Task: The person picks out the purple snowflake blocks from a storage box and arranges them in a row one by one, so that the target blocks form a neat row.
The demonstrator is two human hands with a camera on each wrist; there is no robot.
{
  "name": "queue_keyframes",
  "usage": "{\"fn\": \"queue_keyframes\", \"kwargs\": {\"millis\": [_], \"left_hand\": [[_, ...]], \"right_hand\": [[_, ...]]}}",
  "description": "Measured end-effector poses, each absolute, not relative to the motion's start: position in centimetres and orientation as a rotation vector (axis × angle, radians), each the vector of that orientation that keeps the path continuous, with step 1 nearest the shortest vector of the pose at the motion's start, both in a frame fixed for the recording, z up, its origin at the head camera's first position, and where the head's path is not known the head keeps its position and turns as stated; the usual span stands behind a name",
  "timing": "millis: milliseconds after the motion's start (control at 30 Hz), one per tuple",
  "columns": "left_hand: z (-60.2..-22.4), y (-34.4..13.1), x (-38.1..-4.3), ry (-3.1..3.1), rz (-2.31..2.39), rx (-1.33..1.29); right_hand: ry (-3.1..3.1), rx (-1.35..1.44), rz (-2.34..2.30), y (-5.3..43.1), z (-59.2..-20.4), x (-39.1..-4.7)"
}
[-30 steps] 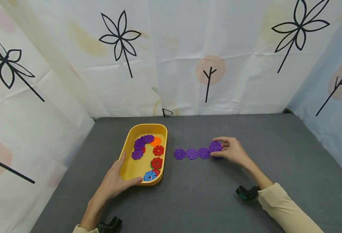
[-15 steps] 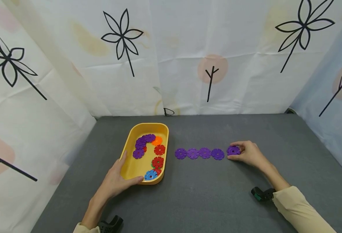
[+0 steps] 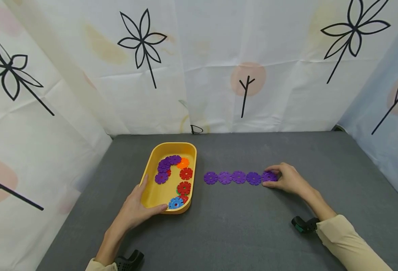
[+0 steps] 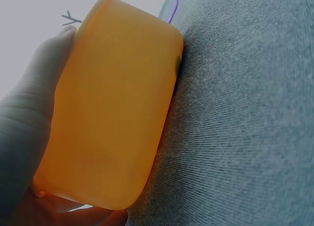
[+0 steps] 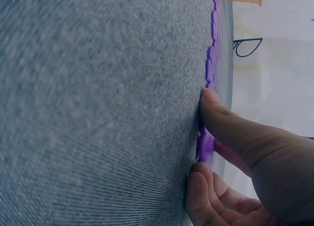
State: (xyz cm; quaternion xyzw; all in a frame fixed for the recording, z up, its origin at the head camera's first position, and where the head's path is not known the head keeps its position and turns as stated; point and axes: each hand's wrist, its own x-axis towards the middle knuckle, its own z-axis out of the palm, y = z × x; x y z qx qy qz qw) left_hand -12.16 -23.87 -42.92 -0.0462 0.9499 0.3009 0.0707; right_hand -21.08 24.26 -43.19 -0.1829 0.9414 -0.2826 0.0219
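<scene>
My left hand (image 3: pixel 136 207) grips the near-left corner of a yellow plastic tray (image 3: pixel 146 194), thumb at the near rim and fingers along the left side. Inside lie flower-shaped plastic discs: a purple cluster (image 3: pixel 164 165), an orange disc (image 3: pixel 184 163), red discs (image 3: pixel 186 174) and a blue disc (image 3: pixel 176 203). Between thumb and fingers, my right hand (image 3: pixel 287 180) pinches a purple flower disc (image 3: pixel 269 176) flat on the table. That disc sits at the right end of a row of purple flower discs (image 3: pixel 239 177), right at its neighbour's edge.
A grey cloth (image 3: pixel 233 229) covers the table. White patterned curtains (image 3: pixel 212 45) stand along the back and both sides. Each wrist wears a black device, one by the right sleeve (image 3: pixel 304 224) and one by the left (image 3: pixel 129 260).
My right hand has moved right from the fourth disc in the row, leaving it flat, and then set another purple disc down beside it, sliding slightly left. My left hand stays on the tray.
</scene>
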Motion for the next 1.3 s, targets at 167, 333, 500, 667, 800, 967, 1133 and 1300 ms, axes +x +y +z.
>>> {"fn": "queue_keyframes", "kwargs": {"millis": [167,333,500,667,800,967,1133,1300], "left_hand": [[-42.9,-23.8,-12.3,2.852,0.905,-0.152],[-42.8,-23.7,-12.4,2.854,0.904,-0.162],[-42.9,-23.8,-12.3,2.863,0.901,-0.163],[-43.0,-23.8,-12.3,2.860,0.896,-0.172],[-43.0,-23.8,-12.2,2.855,0.902,-0.180],[-43.1,-23.8,-12.1,2.855,0.915,-0.180],[-43.1,-23.8,-12.1,2.853,0.921,-0.175],[-43.3,-23.8,-12.1,2.851,0.929,-0.171]], "right_hand": [[2.958,-0.567,-0.834,23.9,-42.9,-20.9],[3.001,-0.589,-0.862,22.5,-41.7,-20.8],[2.953,-0.694,-0.976,20.1,-40.0,-21.0],[2.868,-0.791,-1.072,16.6,-38.3,-21.3],[2.800,-0.864,-1.113,13.4,-36.9,-21.9],[2.726,-0.918,-1.123,9.0,-35.5,-22.9],[2.637,-0.927,-1.124,4.6,-35.0,-23.8],[2.542,-0.936,-1.200,0.8,-35.1,-24.4]]}}
